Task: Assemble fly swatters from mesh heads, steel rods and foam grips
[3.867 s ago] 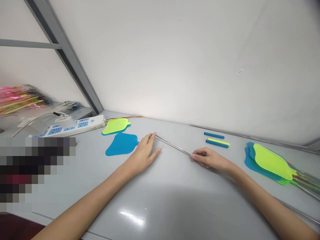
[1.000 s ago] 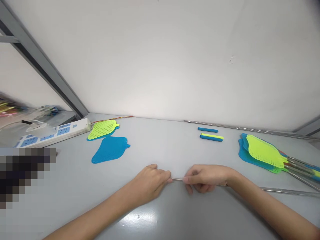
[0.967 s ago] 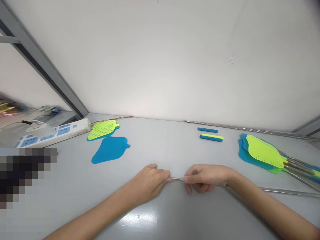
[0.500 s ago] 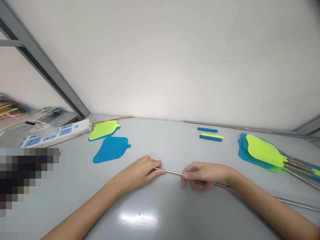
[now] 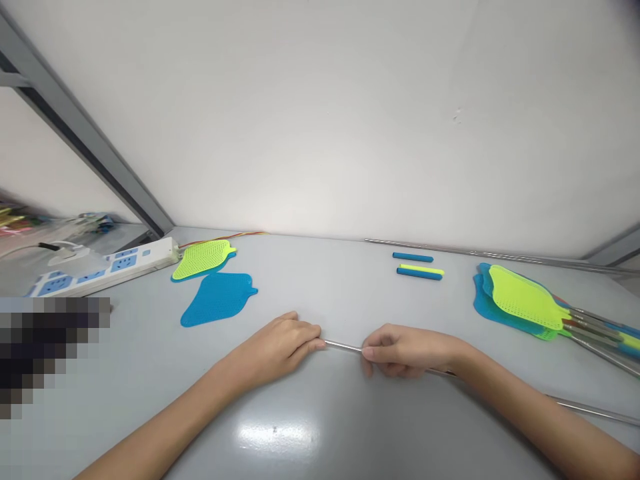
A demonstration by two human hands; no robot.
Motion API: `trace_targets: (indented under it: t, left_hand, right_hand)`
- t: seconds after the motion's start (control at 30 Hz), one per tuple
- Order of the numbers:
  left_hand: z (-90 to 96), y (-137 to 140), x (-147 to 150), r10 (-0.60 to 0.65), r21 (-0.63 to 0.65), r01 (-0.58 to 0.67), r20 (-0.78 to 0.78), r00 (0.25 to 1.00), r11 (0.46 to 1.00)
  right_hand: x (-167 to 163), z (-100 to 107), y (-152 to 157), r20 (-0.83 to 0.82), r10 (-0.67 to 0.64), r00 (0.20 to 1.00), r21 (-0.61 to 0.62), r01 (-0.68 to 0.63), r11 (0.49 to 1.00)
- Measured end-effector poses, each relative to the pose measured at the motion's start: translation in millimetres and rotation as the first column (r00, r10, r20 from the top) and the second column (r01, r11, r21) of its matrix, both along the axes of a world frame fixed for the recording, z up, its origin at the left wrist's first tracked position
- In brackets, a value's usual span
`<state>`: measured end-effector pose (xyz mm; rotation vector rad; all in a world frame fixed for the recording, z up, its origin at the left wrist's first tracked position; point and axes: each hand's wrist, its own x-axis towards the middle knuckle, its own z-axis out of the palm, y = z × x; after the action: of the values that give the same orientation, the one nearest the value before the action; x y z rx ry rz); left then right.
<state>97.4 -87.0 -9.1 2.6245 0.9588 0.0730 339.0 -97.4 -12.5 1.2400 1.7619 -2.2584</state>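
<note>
A thin metal rod (image 5: 343,346) lies low across the middle of the table, running between my two hands and on under my right forearm. My left hand (image 5: 290,343) pinches its left end between thumb and fingers, and that end is hidden. About a hand's width to the right, my right hand (image 5: 407,350) has its thumb and forefinger closed on the same rod, the other fingers curled beneath. A blue fly swatter head (image 5: 220,300) lies flat beyond my left hand. Behind it a yellow swatter head (image 5: 205,259) rests on a blue one.
Blue and yellow grip tubes (image 5: 420,272) lie at the back. Several metal rods (image 5: 470,253) run along the wall. Stacked swatters with handles (image 5: 530,303) are on the right. A white power strip (image 5: 125,265) and a metal frame post (image 5: 90,120) stand left.
The camera view has shifted slightly. Both hands keep hold of the rod in nearly the same place, and my left thumb now covers the rod's tip more fully.
</note>
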Motion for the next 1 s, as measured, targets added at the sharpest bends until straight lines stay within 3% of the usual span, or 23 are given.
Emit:
trace_targets:
  t: [0.23, 0.6, 1.0]
  left_hand:
    - [-3.4, -1, 1, -0.019, 0.06, 0.02, -0.005, 1.0, 0.998]
    - [-5.5, -9, 8, -0.027, 0.124, 0.034, -0.056, 0.998, 0.992]
    - [-11.0, -15, 12, -0.052, 0.145, 0.06, -0.053, 0.997, 0.988]
  right_hand:
    - [-2, 1, -2, 0.029, -0.015, 0.999, 0.055, 0.014, 0.998]
    - [-7, -3, -7, 0.021, -0.108, 0.994, 0.005, 0.108, 0.994]
    - [-11, 2, -8, 0.107, -0.108, 0.988, 0.068, 0.101, 0.993]
